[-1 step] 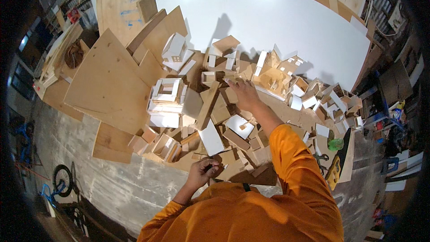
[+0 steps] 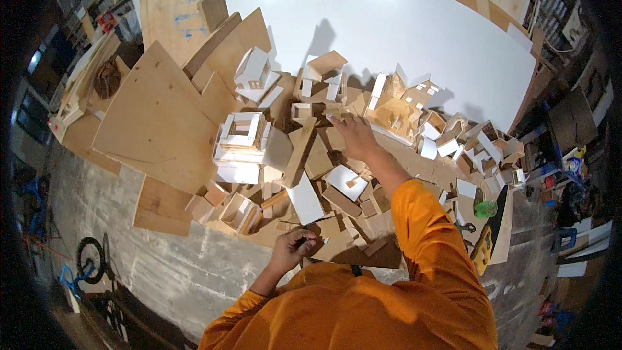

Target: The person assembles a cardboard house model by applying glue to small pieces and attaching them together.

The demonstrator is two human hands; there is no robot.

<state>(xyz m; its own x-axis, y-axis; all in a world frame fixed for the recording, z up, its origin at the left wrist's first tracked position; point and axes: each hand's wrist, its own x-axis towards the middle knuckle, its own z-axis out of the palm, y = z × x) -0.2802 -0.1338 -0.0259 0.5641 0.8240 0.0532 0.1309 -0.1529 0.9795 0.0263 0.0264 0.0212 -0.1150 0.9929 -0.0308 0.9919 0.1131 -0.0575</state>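
Where hands [image 2: 353, 137] reach, crowded cardboard models [image 2: 241, 137].

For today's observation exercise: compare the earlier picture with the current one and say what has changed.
Nothing visibly changed. The right hand lies stretched out over the pile of wooden and white model pieces, and the left hand is curled close to the body at the pile's near edge, holding something small and dark that cannot be made out.

The right arm, in an orange sleeve, stretches forward, its right hand [image 2: 353, 137] flat, palm down, fingers spread. The left hand [image 2: 293, 249] stays close to the body, fingers curled into a loose fist.
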